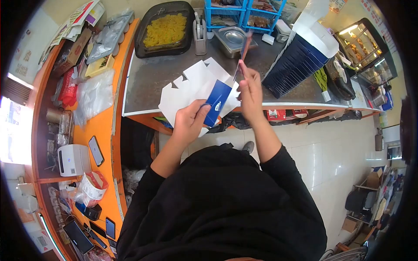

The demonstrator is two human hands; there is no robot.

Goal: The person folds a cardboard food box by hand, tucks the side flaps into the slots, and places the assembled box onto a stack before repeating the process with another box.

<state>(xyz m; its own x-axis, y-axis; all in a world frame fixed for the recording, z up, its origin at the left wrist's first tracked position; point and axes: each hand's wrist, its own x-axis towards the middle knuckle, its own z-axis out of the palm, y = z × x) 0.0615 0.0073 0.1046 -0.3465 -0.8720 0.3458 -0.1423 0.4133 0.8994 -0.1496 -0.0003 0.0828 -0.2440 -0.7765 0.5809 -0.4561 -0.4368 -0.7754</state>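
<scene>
Near the front edge of the dark worktop, my left hand (188,121) is closed on a blue panel (219,101) with a small white mark. White die-cut cardboard (191,85) spreads behind and beside that panel, partly over the worktop's edge. My right hand (251,90) is raised to the right of the cardboard, fingers closed round a thin, blurred, reddish strip (246,45) that points up and away. What the strip is cannot be made out. A tall stack of dark blue folded boxes (296,63) stands to the right of my right hand.
At the back are a black tray (140,43) of yellow food, a metal napkin holder (200,37), a lidded steel container (233,40) and blue baskets (224,11). An orange counter (102,130) on the left bears phones, plastic bags and a white device (74,160).
</scene>
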